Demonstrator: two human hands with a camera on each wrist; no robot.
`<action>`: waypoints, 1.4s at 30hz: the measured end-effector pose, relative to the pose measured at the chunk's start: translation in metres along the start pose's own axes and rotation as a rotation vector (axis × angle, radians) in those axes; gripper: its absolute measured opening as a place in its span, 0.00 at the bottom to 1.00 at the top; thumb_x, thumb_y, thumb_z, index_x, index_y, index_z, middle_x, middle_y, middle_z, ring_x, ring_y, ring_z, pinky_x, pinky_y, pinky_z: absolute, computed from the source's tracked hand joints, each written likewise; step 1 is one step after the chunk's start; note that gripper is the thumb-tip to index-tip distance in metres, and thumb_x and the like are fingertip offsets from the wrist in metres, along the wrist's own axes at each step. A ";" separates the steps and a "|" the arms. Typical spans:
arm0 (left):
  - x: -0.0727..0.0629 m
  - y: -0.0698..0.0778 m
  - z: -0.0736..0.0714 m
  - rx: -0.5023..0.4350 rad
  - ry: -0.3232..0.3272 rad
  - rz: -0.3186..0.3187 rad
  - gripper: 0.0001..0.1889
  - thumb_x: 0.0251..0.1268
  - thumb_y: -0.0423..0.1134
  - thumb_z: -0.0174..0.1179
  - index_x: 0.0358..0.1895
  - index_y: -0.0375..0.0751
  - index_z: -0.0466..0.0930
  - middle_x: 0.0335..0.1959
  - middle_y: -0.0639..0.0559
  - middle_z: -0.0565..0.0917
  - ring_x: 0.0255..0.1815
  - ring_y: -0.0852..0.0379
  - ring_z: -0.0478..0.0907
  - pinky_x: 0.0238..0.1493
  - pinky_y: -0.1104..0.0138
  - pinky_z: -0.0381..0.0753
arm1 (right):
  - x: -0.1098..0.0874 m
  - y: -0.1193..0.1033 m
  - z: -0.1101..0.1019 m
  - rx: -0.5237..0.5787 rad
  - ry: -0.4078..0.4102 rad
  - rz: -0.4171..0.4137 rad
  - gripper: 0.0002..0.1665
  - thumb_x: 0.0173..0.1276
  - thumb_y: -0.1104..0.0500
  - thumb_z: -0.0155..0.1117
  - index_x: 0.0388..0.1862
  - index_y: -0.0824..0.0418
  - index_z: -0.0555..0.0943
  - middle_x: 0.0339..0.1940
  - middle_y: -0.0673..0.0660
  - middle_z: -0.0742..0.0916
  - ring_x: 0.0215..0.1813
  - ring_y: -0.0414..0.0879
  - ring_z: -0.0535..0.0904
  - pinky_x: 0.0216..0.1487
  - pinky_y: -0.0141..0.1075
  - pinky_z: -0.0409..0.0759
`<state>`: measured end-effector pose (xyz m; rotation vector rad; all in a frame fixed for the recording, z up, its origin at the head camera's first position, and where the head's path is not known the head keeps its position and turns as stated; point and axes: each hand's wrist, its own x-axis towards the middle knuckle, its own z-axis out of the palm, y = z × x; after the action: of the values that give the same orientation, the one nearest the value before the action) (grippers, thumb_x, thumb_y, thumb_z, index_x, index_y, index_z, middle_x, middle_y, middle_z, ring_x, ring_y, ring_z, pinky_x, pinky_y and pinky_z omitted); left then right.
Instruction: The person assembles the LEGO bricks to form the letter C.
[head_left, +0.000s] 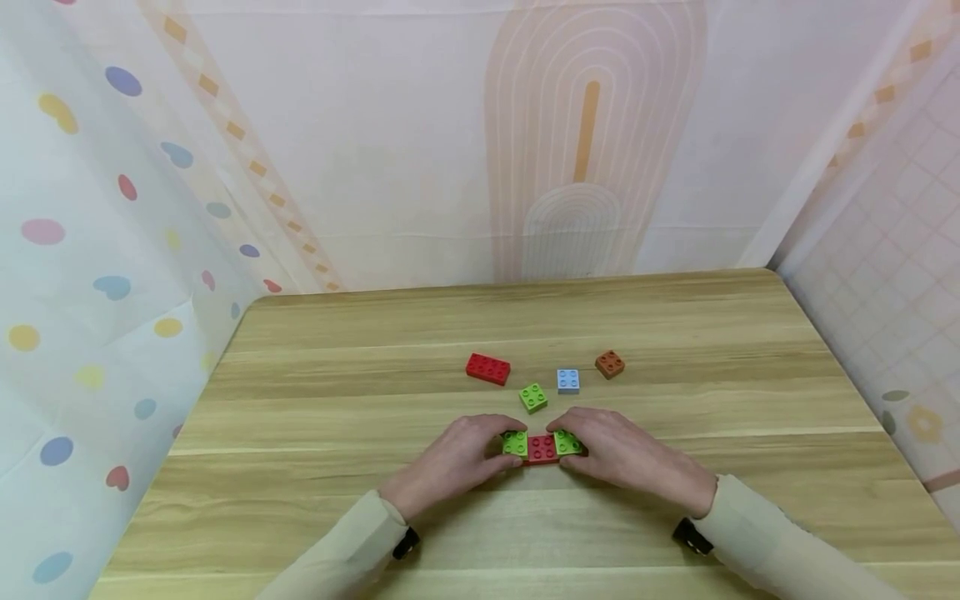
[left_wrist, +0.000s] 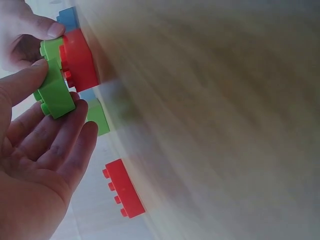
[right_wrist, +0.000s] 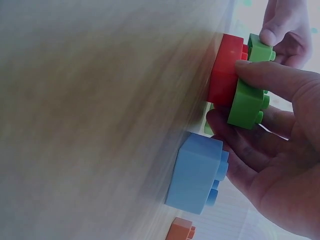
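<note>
A red building brick (head_left: 542, 451) lies on the table in front of the person, with a green square brick at each end of its studded top. The left hand (head_left: 468, 454) pinches the left green brick (left_wrist: 57, 92) between thumb and fingers. At the other end, the right hand (head_left: 626, 454) pinches the right green brick (right_wrist: 245, 104). Both green bricks stick out past the red brick's ends in the wrist views. Whether the left one is pressed fully down, I cannot tell. Fingers partly cover both green bricks in the head view.
Just beyond the hands lies a loose green brick (head_left: 533, 398). Behind it are a long red brick (head_left: 488, 369) to the left, a light blue brick (head_left: 567, 381) and a brown brick (head_left: 610, 363) to the right. Patterned cloth (head_left: 405, 150) hangs behind the wooden table (head_left: 300, 400).
</note>
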<state>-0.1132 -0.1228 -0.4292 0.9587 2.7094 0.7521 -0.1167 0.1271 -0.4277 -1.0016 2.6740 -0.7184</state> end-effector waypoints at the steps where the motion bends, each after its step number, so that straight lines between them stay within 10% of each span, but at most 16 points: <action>1: 0.000 0.000 0.001 0.006 -0.001 0.002 0.21 0.66 0.45 0.67 0.59 0.43 0.80 0.53 0.52 0.84 0.52 0.62 0.79 0.55 0.64 0.80 | 0.000 0.000 0.000 0.000 0.001 -0.002 0.23 0.63 0.55 0.74 0.55 0.61 0.82 0.48 0.52 0.85 0.47 0.42 0.81 0.46 0.37 0.81; 25: 0.008 0.012 0.003 0.173 -0.018 0.043 0.19 0.66 0.46 0.67 0.56 0.40 0.82 0.47 0.52 0.86 0.47 0.60 0.82 0.50 0.66 0.82 | -0.002 0.002 -0.002 0.013 -0.003 0.012 0.22 0.62 0.56 0.74 0.54 0.61 0.82 0.47 0.51 0.85 0.46 0.42 0.80 0.45 0.37 0.81; 42: 0.004 -0.010 -0.004 -0.196 -0.154 -0.022 0.23 0.67 0.43 0.66 0.64 0.44 0.77 0.54 0.55 0.83 0.50 0.67 0.78 0.55 0.68 0.78 | 0.001 -0.002 -0.001 0.009 -0.008 0.016 0.24 0.62 0.55 0.74 0.56 0.61 0.81 0.49 0.52 0.85 0.48 0.43 0.81 0.46 0.38 0.81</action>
<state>-0.1234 -0.1286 -0.4313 0.9006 2.4576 0.8817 -0.1167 0.1257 -0.4259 -0.9781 2.6663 -0.7208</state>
